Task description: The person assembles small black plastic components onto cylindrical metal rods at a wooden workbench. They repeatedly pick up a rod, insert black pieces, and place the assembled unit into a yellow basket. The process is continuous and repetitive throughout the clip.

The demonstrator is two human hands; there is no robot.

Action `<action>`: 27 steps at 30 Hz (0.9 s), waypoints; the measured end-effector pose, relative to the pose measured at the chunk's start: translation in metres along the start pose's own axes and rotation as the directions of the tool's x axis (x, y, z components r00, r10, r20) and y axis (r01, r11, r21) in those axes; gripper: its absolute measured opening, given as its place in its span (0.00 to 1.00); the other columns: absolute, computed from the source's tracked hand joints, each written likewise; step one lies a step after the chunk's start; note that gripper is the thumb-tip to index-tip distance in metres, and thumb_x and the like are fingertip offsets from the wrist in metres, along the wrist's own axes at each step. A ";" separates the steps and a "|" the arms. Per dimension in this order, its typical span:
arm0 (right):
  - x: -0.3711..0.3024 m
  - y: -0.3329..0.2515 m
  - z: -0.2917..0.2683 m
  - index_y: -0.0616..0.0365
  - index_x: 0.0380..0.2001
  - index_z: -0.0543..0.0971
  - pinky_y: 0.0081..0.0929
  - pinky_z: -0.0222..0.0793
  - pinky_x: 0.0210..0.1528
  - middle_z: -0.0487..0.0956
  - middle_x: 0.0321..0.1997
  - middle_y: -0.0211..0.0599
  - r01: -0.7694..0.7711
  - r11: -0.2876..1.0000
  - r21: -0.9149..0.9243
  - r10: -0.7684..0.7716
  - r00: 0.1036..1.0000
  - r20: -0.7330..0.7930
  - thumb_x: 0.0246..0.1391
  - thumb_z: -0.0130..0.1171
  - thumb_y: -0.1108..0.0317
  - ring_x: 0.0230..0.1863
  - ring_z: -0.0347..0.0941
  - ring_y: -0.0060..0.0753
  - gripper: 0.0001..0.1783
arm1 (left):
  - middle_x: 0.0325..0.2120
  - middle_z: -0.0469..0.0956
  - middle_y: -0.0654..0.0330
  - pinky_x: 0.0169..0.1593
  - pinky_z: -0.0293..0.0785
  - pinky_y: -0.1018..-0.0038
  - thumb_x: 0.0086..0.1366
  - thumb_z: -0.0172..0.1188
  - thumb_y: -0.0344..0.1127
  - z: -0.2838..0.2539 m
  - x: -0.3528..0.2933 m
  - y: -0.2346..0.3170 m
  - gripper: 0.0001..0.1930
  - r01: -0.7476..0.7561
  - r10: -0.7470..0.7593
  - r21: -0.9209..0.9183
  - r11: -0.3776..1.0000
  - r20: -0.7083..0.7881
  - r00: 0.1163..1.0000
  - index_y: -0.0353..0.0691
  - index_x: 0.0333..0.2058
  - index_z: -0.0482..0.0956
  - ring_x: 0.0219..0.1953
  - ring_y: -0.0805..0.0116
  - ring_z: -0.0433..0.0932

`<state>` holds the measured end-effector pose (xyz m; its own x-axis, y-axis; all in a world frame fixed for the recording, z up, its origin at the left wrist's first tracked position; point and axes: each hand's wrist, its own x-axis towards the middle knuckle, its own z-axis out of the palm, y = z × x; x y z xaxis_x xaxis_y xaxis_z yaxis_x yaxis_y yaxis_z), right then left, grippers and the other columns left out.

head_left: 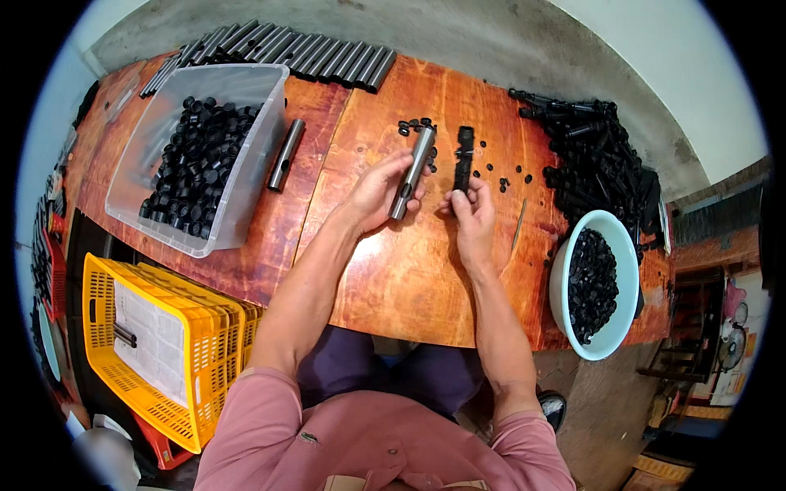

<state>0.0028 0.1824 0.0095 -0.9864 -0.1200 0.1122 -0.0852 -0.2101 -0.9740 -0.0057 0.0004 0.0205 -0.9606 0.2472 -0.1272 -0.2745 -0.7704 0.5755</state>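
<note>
A silver-grey metal tube point(414, 170) is held over the middle of the bench point(409, 278) by the left hand point(381, 190), whose fingers are curled around it. The tube is smooth, round and shiny, is tilted with its far end to the right, and is marked by a dark oval opening near its near end. A slim black part point(464, 159), ragged in outline, is gripped at its near end between the thumb and fingers of the right hand point(473, 222); the two pieces are kept apart.

The tube's underside is hidden by the left hand, and the black part's near end is covered by the right fingers. Its finer detail is lost in its darkness. Single pieces in the black heap point(598, 151) are hard to make out.
</note>
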 end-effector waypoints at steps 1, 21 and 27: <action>0.002 0.000 -0.002 0.63 0.51 0.67 0.21 0.73 0.39 0.73 0.37 0.30 0.012 1.000 0.009 -0.012 0.999 -0.053 0.66 0.52 0.71 0.36 0.73 0.21 0.13 | 0.25 0.76 0.58 0.27 0.73 0.77 0.74 0.50 0.42 -0.001 -0.002 0.001 0.15 0.043 -0.047 0.091 0.995 0.044 0.998 0.36 0.49 0.72 0.25 0.71 0.76; 0.004 -0.020 -0.015 0.57 0.39 0.76 0.19 0.63 0.29 0.73 0.27 0.26 -0.169 0.977 0.130 0.180 0.981 -0.076 0.62 0.61 0.62 0.26 0.69 0.20 0.10 | 0.47 0.79 0.54 0.52 0.82 0.69 0.71 0.58 0.39 -0.010 -0.002 0.009 0.14 -0.129 0.116 0.200 0.971 0.076 0.990 0.38 0.50 0.75 0.46 0.65 0.81; -0.005 -0.013 0.002 0.60 0.41 0.76 0.18 0.63 0.28 0.73 0.27 0.26 -0.176 0.984 0.002 0.176 0.984 0.003 0.66 0.54 0.61 0.25 0.68 0.17 0.12 | 0.38 0.76 0.59 0.50 0.76 0.64 0.75 0.49 0.48 -0.017 0.009 0.009 0.21 -0.242 0.241 -0.112 0.964 -0.020 0.970 0.39 0.58 0.70 0.41 0.62 0.77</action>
<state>0.0092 0.1839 0.0219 -0.9856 -0.1580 -0.0604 0.0900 -0.1873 -0.9782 -0.0177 -0.0140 0.0108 -0.9991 0.0422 -0.0005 -0.0369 -0.8680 0.4952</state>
